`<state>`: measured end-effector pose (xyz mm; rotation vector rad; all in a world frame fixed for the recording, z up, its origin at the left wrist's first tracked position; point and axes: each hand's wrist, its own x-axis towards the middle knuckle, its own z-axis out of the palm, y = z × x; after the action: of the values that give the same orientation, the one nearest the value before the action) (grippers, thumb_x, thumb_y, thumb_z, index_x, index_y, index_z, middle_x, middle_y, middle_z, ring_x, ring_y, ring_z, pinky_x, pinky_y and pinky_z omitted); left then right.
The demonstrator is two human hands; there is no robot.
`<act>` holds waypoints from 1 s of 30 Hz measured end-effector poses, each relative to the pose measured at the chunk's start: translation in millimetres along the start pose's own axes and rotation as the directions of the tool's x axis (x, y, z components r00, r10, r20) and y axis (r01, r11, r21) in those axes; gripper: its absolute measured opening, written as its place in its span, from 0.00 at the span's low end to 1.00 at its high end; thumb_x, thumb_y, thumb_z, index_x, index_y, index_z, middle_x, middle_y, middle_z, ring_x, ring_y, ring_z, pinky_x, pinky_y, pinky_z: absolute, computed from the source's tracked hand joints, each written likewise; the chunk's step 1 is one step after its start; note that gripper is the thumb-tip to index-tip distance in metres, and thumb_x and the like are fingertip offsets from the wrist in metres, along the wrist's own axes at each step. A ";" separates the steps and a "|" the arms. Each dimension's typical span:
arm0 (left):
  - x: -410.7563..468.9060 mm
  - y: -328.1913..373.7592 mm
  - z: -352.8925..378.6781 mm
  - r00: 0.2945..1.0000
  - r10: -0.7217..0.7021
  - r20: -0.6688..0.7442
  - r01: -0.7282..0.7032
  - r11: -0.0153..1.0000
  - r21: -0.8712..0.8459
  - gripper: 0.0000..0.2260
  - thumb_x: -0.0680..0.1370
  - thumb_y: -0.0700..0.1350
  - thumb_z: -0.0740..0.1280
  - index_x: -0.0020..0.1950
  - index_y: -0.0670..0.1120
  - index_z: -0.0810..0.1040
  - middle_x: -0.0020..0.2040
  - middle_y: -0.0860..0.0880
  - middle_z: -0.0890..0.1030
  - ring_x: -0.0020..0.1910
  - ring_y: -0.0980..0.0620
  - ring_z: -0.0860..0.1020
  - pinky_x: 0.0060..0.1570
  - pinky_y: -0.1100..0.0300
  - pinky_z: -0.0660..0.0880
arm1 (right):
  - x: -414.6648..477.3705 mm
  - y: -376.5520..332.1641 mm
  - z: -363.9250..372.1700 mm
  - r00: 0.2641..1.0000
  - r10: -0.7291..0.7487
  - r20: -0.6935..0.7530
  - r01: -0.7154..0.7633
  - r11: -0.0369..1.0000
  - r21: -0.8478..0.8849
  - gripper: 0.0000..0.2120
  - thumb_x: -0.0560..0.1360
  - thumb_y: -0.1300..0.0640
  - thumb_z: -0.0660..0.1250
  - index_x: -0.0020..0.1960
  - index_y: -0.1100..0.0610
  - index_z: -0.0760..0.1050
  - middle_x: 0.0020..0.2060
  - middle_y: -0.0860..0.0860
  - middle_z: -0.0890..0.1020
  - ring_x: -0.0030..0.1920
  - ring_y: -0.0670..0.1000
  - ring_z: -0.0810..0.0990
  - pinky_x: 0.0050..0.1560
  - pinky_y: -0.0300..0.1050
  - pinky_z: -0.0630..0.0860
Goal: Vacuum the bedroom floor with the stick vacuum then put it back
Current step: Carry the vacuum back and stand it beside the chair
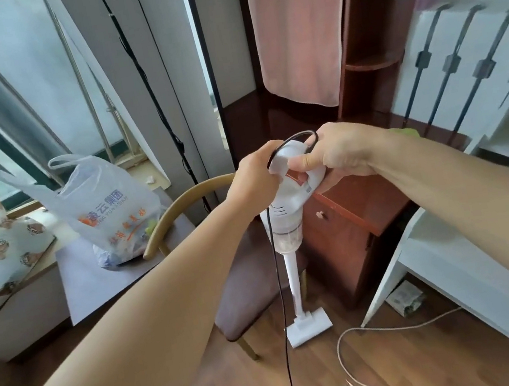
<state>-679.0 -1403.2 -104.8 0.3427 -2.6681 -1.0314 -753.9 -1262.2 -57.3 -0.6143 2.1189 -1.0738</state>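
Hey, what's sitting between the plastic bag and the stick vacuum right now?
A chair: its curved wooden backrest and dark seat stand between the plastic bag and the stick vacuum, in the head view.

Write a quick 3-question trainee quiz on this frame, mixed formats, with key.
1. True or false: the stick vacuum stands with its floor head on the wood floor.
2. What runs down from the vacuum's top end? A) a black cord B) a red strap C) a metal chain
3. Fill in: the left hand and the right hand both grip the vacuum at its ____ end.
Key: 1 true; 2 A; 3 top.
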 end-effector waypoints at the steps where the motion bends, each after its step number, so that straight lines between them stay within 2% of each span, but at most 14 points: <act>1: 5.1 1.3 2.0 1.000 0.001 -0.001 -0.001 1.000 -0.007 0.18 0.77 0.38 0.63 0.66 0.50 0.74 0.48 0.51 0.79 0.41 0.52 0.77 0.36 0.62 0.75 | 3.6 0.9 -3.4 1.000 0.005 -0.013 -0.005 1.000 0.005 0.13 0.82 0.60 0.71 0.62 0.68 0.80 0.46 0.59 0.84 0.52 0.59 0.84 0.61 0.60 0.82; 5: 26.1 6.2 8.6 1.000 -0.009 0.011 0.009 0.999 -0.030 0.19 0.77 0.37 0.63 0.67 0.51 0.73 0.53 0.48 0.81 0.46 0.50 0.78 0.44 0.54 0.78 | 16.8 3.2 -17.6 0.999 0.012 -0.052 -0.011 1.000 0.020 0.09 0.81 0.60 0.72 0.57 0.64 0.80 0.44 0.57 0.83 0.48 0.57 0.84 0.55 0.57 0.83; 7: 37.0 8.3 12.3 1.000 -0.010 0.017 0.010 0.999 -0.030 0.20 0.78 0.37 0.63 0.69 0.51 0.72 0.55 0.47 0.80 0.49 0.48 0.79 0.48 0.51 0.79 | 23.6 4.7 -26.8 0.998 0.011 -0.065 -0.010 1.000 0.017 0.06 0.81 0.60 0.72 0.55 0.63 0.80 0.42 0.57 0.83 0.47 0.57 0.84 0.56 0.58 0.83; 11: 59.7 10.9 23.3 0.999 -0.024 0.025 0.025 0.999 -0.026 0.22 0.77 0.37 0.64 0.70 0.51 0.71 0.58 0.46 0.80 0.50 0.48 0.79 0.50 0.50 0.80 | 38.4 7.0 -46.6 0.997 0.032 -0.072 -0.031 0.999 0.005 0.05 0.81 0.61 0.72 0.47 0.60 0.79 0.43 0.56 0.83 0.46 0.56 0.84 0.60 0.60 0.82; 14: 76.5 10.0 30.4 0.999 -0.031 0.034 0.033 0.999 -0.042 0.23 0.78 0.37 0.64 0.71 0.52 0.69 0.60 0.47 0.79 0.52 0.48 0.79 0.51 0.50 0.80 | 49.0 8.4 -60.0 0.995 0.047 -0.087 -0.047 0.999 -0.003 0.05 0.80 0.61 0.72 0.47 0.59 0.79 0.44 0.56 0.83 0.46 0.55 0.84 0.61 0.61 0.83; 17: 92.0 8.7 38.9 0.998 -0.039 0.046 0.042 0.997 -0.058 0.25 0.77 0.35 0.64 0.72 0.52 0.69 0.62 0.47 0.78 0.55 0.49 0.78 0.48 0.56 0.79 | 60.2 13.6 -71.6 0.994 0.052 -0.094 -0.053 0.999 -0.010 0.06 0.80 0.61 0.72 0.46 0.58 0.78 0.44 0.56 0.83 0.46 0.55 0.84 0.62 0.62 0.82; 19: 97.5 6.9 43.3 0.998 -0.039 0.046 0.042 0.997 -0.065 0.26 0.77 0.35 0.64 0.73 0.53 0.68 0.64 0.48 0.77 0.56 0.51 0.77 0.43 0.65 0.74 | 63.9 14.9 -76.8 0.994 0.055 -0.092 -0.057 0.998 -0.020 0.06 0.81 0.61 0.72 0.46 0.58 0.78 0.44 0.56 0.83 0.51 0.58 0.85 0.65 0.63 0.81; 21: 101.9 6.9 47.9 0.997 -0.056 0.052 0.060 0.995 -0.075 0.27 0.77 0.34 0.63 0.74 0.53 0.67 0.65 0.49 0.77 0.57 0.51 0.76 0.40 0.69 0.71 | 66.7 13.5 -85.0 0.995 0.063 -0.072 -0.066 0.997 -0.027 0.06 0.81 0.61 0.72 0.46 0.58 0.78 0.45 0.56 0.83 0.57 0.61 0.84 0.66 0.63 0.81; 24: 98.6 2.7 59.7 0.996 -0.078 0.032 0.080 0.994 -0.078 0.26 0.77 0.36 0.64 0.73 0.52 0.68 0.63 0.49 0.78 0.59 0.49 0.77 0.47 0.65 0.71 | 70.1 16.5 -94.6 0.997 0.058 -0.060 -0.063 0.995 -0.078 0.12 0.79 0.62 0.74 0.38 0.57 0.77 0.42 0.55 0.84 0.57 0.59 0.85 0.60 0.52 0.83; 26: 94.3 0.2 69.1 0.994 -0.109 -0.003 0.108 0.990 -0.089 0.25 0.77 0.37 0.65 0.72 0.52 0.70 0.59 0.48 0.80 0.57 0.47 0.79 0.46 0.62 0.72 | 70.5 22.6 -97.4 0.997 0.050 -0.061 -0.055 0.995 -0.080 0.15 0.79 0.62 0.75 0.35 0.57 0.77 0.43 0.57 0.85 0.56 0.59 0.86 0.61 0.51 0.83; 28: 93.4 -0.6 76.2 0.992 -0.125 -0.025 0.123 0.989 -0.085 0.24 0.77 0.37 0.64 0.72 0.53 0.69 0.58 0.47 0.81 0.55 0.46 0.80 0.44 0.62 0.72 | 71.0 30.1 -101.1 0.997 0.055 -0.051 -0.057 0.997 -0.056 0.08 0.79 0.62 0.74 0.41 0.61 0.81 0.48 0.60 0.86 0.60 0.59 0.86 0.67 0.53 0.81; 30: 97.3 1.9 80.5 0.993 -0.119 0.002 0.119 0.991 -0.067 0.25 0.78 0.38 0.64 0.73 0.54 0.67 0.60 0.48 0.80 0.55 0.48 0.79 0.45 0.62 0.72 | 69.6 36.4 -109.8 0.997 0.071 -0.037 -0.073 0.996 -0.051 0.03 0.80 0.61 0.73 0.50 0.62 0.82 0.51 0.58 0.87 0.62 0.57 0.85 0.69 0.53 0.79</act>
<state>-796.5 -1381.9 -145.9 0.4941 -2.6314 -1.1507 -885.3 -1232.2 -64.6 -0.5434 2.1885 -0.9992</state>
